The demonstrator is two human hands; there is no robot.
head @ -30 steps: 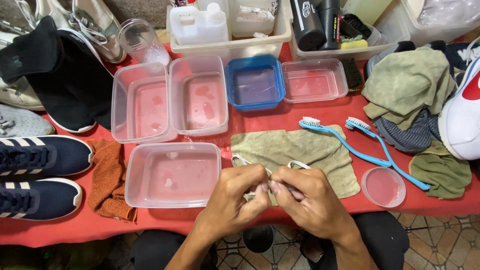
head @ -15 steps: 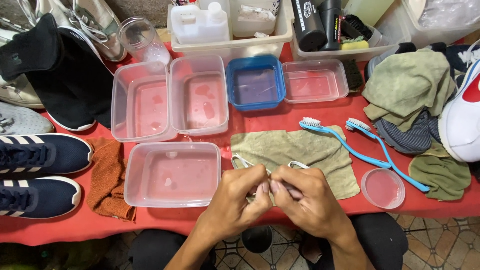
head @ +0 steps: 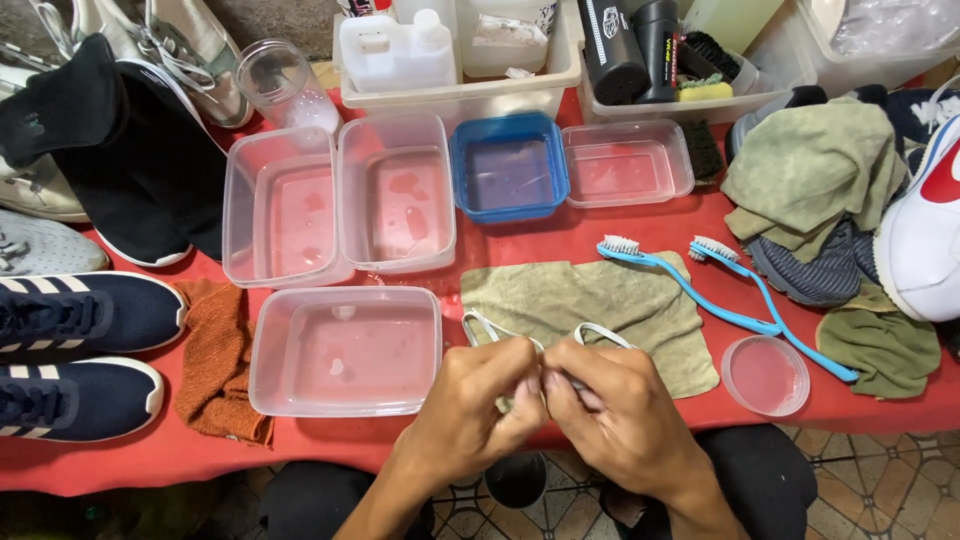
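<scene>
Hands barely shifted since the earlier frame; both stay pressed together at the table's near edge.

The left hand (head: 470,400) and right hand (head: 610,410) each pinch the white shoelace (head: 600,331) between fingertips, meeting knuckle to knuckle; its loops fan out toward 11 and 1 o'clock over the olive cloth (head: 590,300); the lace runs left-right, both hands equally near; a clear tub (head: 345,350) sits at 9 o'clock of the left hand.
</scene>
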